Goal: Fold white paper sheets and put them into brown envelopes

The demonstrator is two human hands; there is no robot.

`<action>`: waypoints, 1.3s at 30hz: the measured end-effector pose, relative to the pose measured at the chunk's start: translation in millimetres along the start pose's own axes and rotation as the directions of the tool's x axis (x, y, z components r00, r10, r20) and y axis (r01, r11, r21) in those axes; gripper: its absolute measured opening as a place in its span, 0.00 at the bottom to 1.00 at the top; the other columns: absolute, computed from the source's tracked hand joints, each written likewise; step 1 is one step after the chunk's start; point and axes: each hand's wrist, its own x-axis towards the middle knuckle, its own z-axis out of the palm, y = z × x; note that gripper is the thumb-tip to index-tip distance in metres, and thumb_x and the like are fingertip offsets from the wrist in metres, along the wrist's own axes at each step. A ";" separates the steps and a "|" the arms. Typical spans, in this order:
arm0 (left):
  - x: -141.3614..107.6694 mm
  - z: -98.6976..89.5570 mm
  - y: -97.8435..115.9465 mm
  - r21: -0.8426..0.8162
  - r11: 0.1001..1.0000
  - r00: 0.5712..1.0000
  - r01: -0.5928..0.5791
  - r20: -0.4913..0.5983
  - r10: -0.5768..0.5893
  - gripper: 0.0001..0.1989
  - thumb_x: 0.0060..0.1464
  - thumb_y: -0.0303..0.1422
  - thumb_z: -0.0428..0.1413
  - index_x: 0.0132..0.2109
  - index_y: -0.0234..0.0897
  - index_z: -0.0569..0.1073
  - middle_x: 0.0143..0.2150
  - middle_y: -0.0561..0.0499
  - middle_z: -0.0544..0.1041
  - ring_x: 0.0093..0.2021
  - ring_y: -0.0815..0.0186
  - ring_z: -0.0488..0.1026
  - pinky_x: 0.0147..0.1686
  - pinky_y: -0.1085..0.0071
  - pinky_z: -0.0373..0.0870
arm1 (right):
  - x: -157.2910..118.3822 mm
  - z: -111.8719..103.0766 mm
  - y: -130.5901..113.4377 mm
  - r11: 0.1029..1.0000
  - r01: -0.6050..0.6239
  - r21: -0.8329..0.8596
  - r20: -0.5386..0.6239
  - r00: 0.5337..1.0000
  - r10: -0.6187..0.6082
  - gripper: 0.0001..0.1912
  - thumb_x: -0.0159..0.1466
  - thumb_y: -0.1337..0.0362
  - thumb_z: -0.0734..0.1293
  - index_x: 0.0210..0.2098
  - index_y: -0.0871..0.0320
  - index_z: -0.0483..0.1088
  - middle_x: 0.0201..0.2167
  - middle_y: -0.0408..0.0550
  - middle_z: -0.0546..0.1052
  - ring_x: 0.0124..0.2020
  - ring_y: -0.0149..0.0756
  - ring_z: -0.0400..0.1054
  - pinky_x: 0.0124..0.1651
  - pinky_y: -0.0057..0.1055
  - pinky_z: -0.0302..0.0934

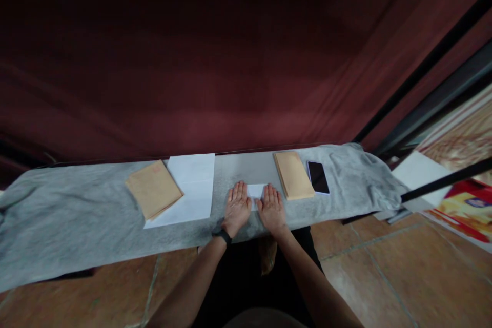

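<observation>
A small white paper (256, 191) lies on the grey cloth in front of me, partly covered by both hands. My left hand (237, 207) rests flat on its left side, palm down with fingers stretched out. Flat on the right side of the paper is my right hand (272, 208), its fingers also extended. Just right of that hand sits a brown paper stack (294, 175). Further left, a second brown stack (155, 189) overlaps large white sheets (196, 184).
The long, narrow surface has a grey cloth (96, 215) over it. A dark phone (318, 177) lies right of the right-hand stack. Behind stands a dark red wall (192, 87). Black bars and a red-and-yellow package (467, 205) are at the right, above the tiled floor (384, 277).
</observation>
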 end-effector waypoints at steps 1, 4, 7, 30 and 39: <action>-1.6 -0.1 -1.2 -0.002 1.000 0.999 0.031 -0.019 -0.031 0.30 0.65 0.33 0.41 0.70 0.26 0.55 0.72 0.39 0.55 0.73 0.58 0.48 0.70 0.55 0.45 | -1.5 0.2 0.5 1.000 -0.005 0.000 -0.008 1.000 0.005 0.33 0.73 0.55 0.53 0.69 0.73 0.51 0.69 0.69 0.56 0.69 0.52 0.51 0.67 0.50 0.47; -6.9 -2.9 -5.0 -0.027 0.993 0.990 0.113 -0.083 -0.114 0.30 0.65 0.34 0.42 0.69 0.22 0.58 0.71 0.34 0.58 0.72 0.54 0.51 0.69 0.54 0.49 | -5.9 -0.3 1.0 1.000 -0.018 -0.005 -0.025 1.000 0.018 0.33 0.73 0.56 0.53 0.69 0.74 0.50 0.69 0.69 0.56 0.70 0.52 0.51 0.67 0.50 0.47; -12.2 -8.3 -8.2 -0.105 0.982 0.976 0.156 -0.137 -0.170 0.28 0.64 0.33 0.44 0.67 0.24 0.61 0.67 0.34 0.64 0.69 0.53 0.59 0.66 0.55 0.55 | -10.4 -1.8 1.1 1.000 -0.026 -0.018 -0.034 0.999 0.025 0.33 0.73 0.56 0.54 0.69 0.75 0.52 0.68 0.69 0.56 0.69 0.53 0.52 0.68 0.49 0.47; -14.5 -77.5 7.6 -0.777 0.624 0.852 0.086 -0.267 -0.451 0.10 0.56 0.28 0.53 0.44 0.39 0.75 0.39 0.48 0.78 0.42 0.59 0.74 0.46 0.61 0.71 | -13.9 -44.0 -0.2 0.598 -0.287 0.748 0.137 0.949 0.283 0.34 0.70 0.43 0.54 0.63 0.61 0.66 0.65 0.58 0.65 0.68 0.49 0.56 0.69 0.51 0.49; -62.0 -88.2 36.8 -0.200 0.926 0.891 -0.321 -0.395 0.223 0.13 0.64 0.26 0.48 0.51 0.39 0.74 0.45 0.45 0.77 0.46 0.58 0.73 0.50 0.59 0.71 | -16.9 -68.3 -42.2 0.002 -0.406 0.914 0.401 0.903 0.151 0.33 0.66 0.37 0.55 0.48 0.57 0.74 0.41 0.52 0.80 0.40 0.42 0.75 0.42 0.36 0.69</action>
